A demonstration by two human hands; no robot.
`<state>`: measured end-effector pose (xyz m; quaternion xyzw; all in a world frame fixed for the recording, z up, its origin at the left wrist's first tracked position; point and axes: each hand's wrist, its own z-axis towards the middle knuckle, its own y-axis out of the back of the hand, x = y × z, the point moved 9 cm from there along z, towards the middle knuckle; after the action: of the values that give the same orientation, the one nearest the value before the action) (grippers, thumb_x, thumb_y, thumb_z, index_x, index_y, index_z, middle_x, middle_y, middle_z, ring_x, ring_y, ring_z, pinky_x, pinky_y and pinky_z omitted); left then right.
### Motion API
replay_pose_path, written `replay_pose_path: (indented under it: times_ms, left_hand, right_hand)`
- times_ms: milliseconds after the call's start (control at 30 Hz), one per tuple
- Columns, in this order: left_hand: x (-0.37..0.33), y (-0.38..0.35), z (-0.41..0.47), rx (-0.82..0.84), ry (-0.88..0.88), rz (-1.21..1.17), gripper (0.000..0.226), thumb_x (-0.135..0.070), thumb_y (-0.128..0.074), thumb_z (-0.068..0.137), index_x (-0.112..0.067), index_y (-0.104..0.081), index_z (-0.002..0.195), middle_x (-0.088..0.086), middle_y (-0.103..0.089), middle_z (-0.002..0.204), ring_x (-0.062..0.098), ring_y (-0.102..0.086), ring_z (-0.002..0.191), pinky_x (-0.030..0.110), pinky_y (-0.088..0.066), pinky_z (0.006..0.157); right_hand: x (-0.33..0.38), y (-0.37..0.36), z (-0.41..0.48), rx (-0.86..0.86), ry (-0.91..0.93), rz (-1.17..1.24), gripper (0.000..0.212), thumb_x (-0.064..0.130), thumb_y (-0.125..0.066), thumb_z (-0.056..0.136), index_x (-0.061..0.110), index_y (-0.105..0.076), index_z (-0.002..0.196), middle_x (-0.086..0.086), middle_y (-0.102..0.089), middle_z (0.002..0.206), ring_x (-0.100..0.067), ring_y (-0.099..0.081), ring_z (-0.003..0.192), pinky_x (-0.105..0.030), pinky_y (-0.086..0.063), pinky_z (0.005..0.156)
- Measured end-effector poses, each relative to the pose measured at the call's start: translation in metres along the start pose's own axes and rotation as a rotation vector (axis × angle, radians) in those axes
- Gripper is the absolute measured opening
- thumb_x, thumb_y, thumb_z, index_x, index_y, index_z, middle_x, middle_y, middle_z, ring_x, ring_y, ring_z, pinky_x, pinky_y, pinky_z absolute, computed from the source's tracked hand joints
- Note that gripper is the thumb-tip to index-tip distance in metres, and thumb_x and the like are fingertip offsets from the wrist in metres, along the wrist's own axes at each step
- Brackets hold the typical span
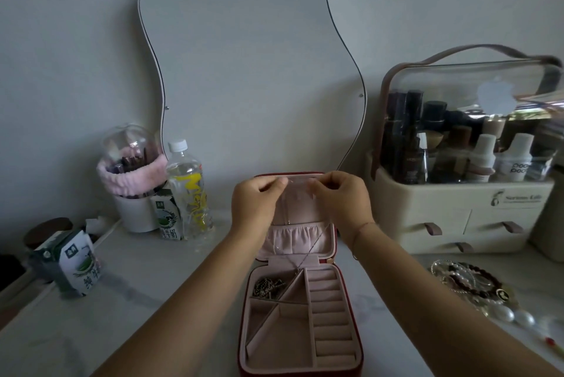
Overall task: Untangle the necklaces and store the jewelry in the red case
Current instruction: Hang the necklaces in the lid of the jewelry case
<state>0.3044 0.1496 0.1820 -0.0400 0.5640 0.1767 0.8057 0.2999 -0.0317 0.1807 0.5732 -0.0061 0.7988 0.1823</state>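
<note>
Necklace (310,249) pinched by left hand (253,202); right hand (341,199) too.

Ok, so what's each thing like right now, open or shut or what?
Red case: open, lid upright.
Thin chain: hangs down the lid to the base.
Left hand: pinching it at lid's top.
Right hand: pinching there too.
Tangled chain: inside a compartment.
Water bottle: upright, capped.
Makeup box: shut.
Beads: on table.
</note>
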Motion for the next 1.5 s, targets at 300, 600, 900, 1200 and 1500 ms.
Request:
replay_pose_path:
  times_ms: [300,600,900,1200,1500]
  left_hand:
    - [0.012,-0.007,-0.01,-0.235,-0.079,0.19,0.013,-0.019,-0.073,0.081,-0.014,-0.072,0.069,-0.008,-0.065,0.061,0.005,-0.056,0.055,0.012,-0.035,0.05]
    - [0.016,-0.017,-0.014,-0.227,-0.027,0.392,0.022,-0.028,-0.067,0.085,-0.015,-0.066,0.067,-0.004,-0.063,0.063,0.019,-0.058,0.062,0.026,-0.036,0.05]
    - [0.037,-0.02,-0.044,0.164,-0.017,0.34,0.011,-0.023,-0.067,0.088,-0.019,-0.077,0.086,-0.011,-0.069,0.07,0.007,-0.064,0.069,0.017,-0.044,0.059]
    - [0.037,0.004,-0.063,0.1,-0.139,0.291,0.027,-0.029,-0.046,0.089,-0.014,-0.069,0.09,0.001,-0.068,0.09,0.017,-0.062,0.087,0.03,-0.046,0.075]
    - [0.036,-0.022,-0.047,0.123,-0.393,0.65,0.045,-0.035,-0.022,0.092,-0.011,-0.057,0.077,0.005,-0.059,0.078,0.025,-0.051,0.079,0.033,-0.036,0.071]
  right_hand:
    - [0.004,-0.003,-0.001,-0.256,0.187,-0.394,0.017,0.031,-0.064,0.084,0.016,-0.062,0.077,0.004,-0.062,0.07,-0.017,-0.056,0.063,-0.031,-0.05,0.057]
    - [0.002,-0.016,-0.004,-0.26,0.307,-0.683,0.02,0.028,-0.061,0.087,0.01,-0.059,0.078,-0.008,-0.064,0.069,-0.033,-0.058,0.061,-0.029,-0.035,0.05]
    - [-0.027,-0.021,-0.022,0.111,0.004,-0.439,0.037,0.033,-0.05,0.094,0.007,-0.062,0.07,0.0,-0.05,0.055,-0.013,-0.042,0.048,-0.026,-0.038,0.049]
    - [-0.027,-0.025,-0.076,0.417,-0.274,0.068,0.03,0.029,-0.051,0.094,0.011,-0.065,0.076,-0.008,-0.049,0.07,-0.017,-0.043,0.061,-0.025,-0.039,0.058]
    - [-0.015,-0.013,-0.111,0.681,-0.086,-0.446,0.026,0.028,-0.048,0.096,0.027,-0.058,0.072,0.004,-0.055,0.068,-0.006,-0.046,0.058,-0.014,-0.039,0.053]
